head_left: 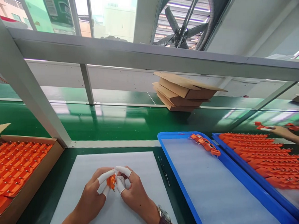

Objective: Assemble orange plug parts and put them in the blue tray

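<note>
Above a white sheet (88, 175), my left hand (94, 191) grips a small orange part (111, 181) between white-covered fingertips. A metal tip points down from the part. My right hand (135, 191), also with white finger covers and a watch at the wrist, is closed at the part's right side. Its pinched fingertips meet those of my left hand, and what they hold, if anything, is too small to make out. A thin dark tool (164, 171) lies right of the sheet.
At left stands a cardboard box (43, 173) of orange parts. A blue tray (186, 188) at right holds a few orange parts; another blue tray (250, 169) holds many. Another person's hand (282, 131) holds orange parts there. Folded cardboard (182, 93) sits beyond the metal frame (119, 143).
</note>
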`<state>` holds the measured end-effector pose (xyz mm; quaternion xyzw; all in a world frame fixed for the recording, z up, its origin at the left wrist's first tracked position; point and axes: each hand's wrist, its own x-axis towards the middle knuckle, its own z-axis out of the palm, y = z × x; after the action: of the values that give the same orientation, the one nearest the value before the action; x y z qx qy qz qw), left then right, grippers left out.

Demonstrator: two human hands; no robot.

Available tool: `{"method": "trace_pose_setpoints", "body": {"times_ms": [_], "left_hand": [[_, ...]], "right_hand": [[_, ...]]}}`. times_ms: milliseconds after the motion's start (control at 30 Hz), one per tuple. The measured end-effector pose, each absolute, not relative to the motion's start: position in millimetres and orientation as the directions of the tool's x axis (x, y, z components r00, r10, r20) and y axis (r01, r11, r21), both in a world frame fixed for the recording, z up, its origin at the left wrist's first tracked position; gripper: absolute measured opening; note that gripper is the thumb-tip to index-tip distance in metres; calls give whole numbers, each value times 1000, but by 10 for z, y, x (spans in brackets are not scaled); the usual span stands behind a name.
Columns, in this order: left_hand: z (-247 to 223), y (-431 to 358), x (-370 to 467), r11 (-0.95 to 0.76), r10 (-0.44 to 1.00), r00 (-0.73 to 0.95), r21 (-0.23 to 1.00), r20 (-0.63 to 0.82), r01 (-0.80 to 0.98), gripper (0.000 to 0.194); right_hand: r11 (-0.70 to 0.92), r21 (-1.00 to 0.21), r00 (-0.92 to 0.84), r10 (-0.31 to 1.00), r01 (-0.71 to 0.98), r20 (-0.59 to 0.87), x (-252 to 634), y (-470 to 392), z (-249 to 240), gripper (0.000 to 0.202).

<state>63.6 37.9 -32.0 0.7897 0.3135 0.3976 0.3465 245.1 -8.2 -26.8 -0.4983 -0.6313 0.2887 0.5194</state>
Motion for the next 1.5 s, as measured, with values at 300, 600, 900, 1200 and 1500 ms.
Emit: {"method": "trace_pose_setpoints", "body": {"times_ms": [300,600,900,1200,1500], "left_hand": [[-314,304,694,-522,752,563,832,344,189,51],[-327,359,671,-469,790,536,855,296,219,54],[-305,386,641,-564,780,486,780,394,272,47],[-316,402,612,-468,837,434,846,333,254,48],[-284,397,642,-444,838,452,864,306,238,44]], "right_hand": [[246,-934,258,915,258,312,2534,-2,-254,26],[250,-958,211,938,139,275,2491,-31,-212,25],[218,-944,43,971,247,235,2475,-83,-178,34],[253,-893,44,956,373,289,2497,-104,-182,37],[403,-877,108,891,261,441,2493,-61,-119,24]]}}
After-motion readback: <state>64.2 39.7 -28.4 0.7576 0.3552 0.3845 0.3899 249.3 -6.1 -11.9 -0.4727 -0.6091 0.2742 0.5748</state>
